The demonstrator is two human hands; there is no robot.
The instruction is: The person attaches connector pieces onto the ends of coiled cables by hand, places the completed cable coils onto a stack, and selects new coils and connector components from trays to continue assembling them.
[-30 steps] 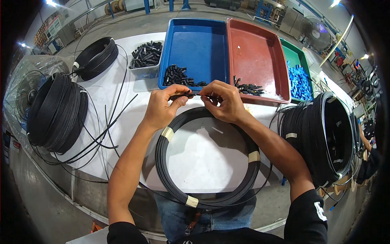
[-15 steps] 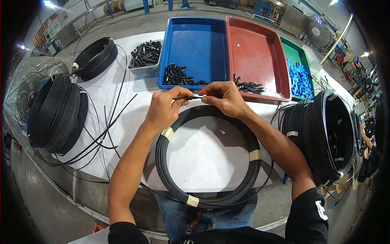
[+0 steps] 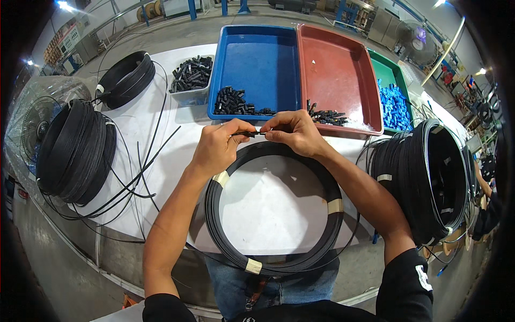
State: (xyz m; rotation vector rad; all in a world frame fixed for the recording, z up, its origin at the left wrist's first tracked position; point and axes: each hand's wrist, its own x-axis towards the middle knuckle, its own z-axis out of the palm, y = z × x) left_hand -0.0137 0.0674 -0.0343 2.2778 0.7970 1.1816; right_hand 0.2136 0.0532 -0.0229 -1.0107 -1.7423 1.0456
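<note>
The left hand [image 3: 217, 144] pinches a small black piece [image 3: 250, 134] between thumb and forefinger, and the right hand [image 3: 296, 134] pinches at its other end, also with thumb and forefinger. The fingertips cover much of this piece, so I cannot tell if it is one part or two joined. The other fingers are curled and partly hidden. The piece is just beyond the far side of the coil [image 3: 213, 206], in front of the blue tray [image 3: 260, 64]. The right arm hides some of the coil; its near side passes the edge of the table [image 3: 268, 220]. The right hand covers a corner of the red tray [image 3: 343, 75]. At the right rim, another person [image 3: 487, 214] is mostly cut off.
</note>
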